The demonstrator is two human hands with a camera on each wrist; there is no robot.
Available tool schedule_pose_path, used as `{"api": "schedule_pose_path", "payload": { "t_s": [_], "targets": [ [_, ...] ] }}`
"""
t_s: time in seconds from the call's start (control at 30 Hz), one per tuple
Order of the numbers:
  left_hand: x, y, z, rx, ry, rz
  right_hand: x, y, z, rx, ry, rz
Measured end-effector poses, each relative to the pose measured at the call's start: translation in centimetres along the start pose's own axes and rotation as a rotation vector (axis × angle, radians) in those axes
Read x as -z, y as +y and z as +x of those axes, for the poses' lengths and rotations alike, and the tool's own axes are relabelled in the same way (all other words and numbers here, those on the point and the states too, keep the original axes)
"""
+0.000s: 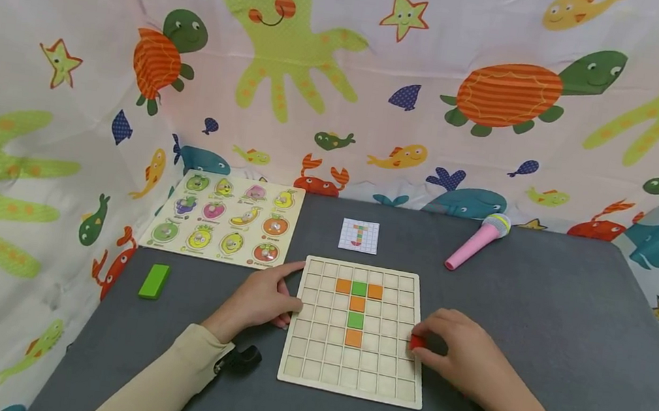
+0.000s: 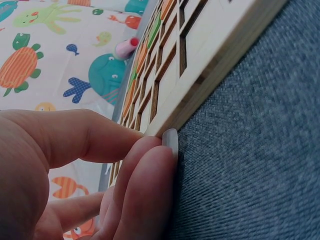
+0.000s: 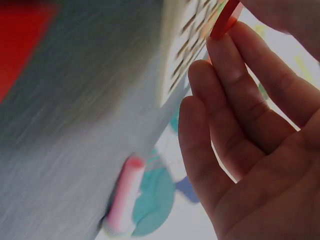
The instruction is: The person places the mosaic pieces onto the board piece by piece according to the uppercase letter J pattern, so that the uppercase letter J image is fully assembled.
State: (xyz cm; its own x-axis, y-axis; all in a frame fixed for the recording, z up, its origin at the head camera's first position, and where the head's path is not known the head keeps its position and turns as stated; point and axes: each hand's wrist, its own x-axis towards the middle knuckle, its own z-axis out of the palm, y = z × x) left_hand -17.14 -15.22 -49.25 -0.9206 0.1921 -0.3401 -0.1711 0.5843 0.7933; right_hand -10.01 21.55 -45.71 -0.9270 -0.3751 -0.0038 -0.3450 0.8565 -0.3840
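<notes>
A wooden grid board point(image 1: 351, 392) lies on the dark table with several orange tiles point(image 1: 353, 337) and green tiles point(image 1: 355, 320) set in a T-like shape. My left hand point(image 1: 259, 296) holds the board's left edge; in the left wrist view its fingertips point(image 2: 150, 170) press at the rim. At the right edge, my right hand point(image 1: 459, 352) pinches a small red tile point(image 1: 416, 341) between thumb and fingers. The right wrist view shows the red tile point(image 3: 225, 20) at the fingertips, the other fingers loosely bent. A small card point(image 1: 359, 236) with a J-shaped coloured pattern lies behind the board.
A fruit puzzle board point(image 1: 221, 237) lies at the back left, a green block point(image 1: 154, 281) in front of it. A pink toy microphone point(image 1: 476, 243) lies at the back right. A blurred red object point(image 3: 22, 40) shows at the right wrist view's corner. A printed curtain point(image 1: 343, 97) stands behind.
</notes>
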Motion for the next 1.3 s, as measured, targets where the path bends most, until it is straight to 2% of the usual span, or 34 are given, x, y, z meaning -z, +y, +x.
{"api": "schedule_pose_path", "payload": {
  "t_s": [0.33, 0.63, 0.93, 1.3],
  "targets": [
    [0.1, -0.1, 0.1, 0.01, -0.003, 0.0, -1.7, -4.6, 2.5, 0.135, 0.006, 0.028],
    [0.3, 0.2, -0.1, 0.021, 0.002, 0.001, -3.3, -7.1, 3.1, 0.221, -0.015, 0.045],
    [0.2, 0.0, -0.1, 0.024, -0.003, 0.011, -4.3, -7.7, 2.7, 0.279, 0.044, 0.035],
    [0.0, 0.2, 0.1, 0.008, -0.005, -0.002, -4.4, -7.7, 2.6, 0.269, 0.043, 0.004]
  ]
}}
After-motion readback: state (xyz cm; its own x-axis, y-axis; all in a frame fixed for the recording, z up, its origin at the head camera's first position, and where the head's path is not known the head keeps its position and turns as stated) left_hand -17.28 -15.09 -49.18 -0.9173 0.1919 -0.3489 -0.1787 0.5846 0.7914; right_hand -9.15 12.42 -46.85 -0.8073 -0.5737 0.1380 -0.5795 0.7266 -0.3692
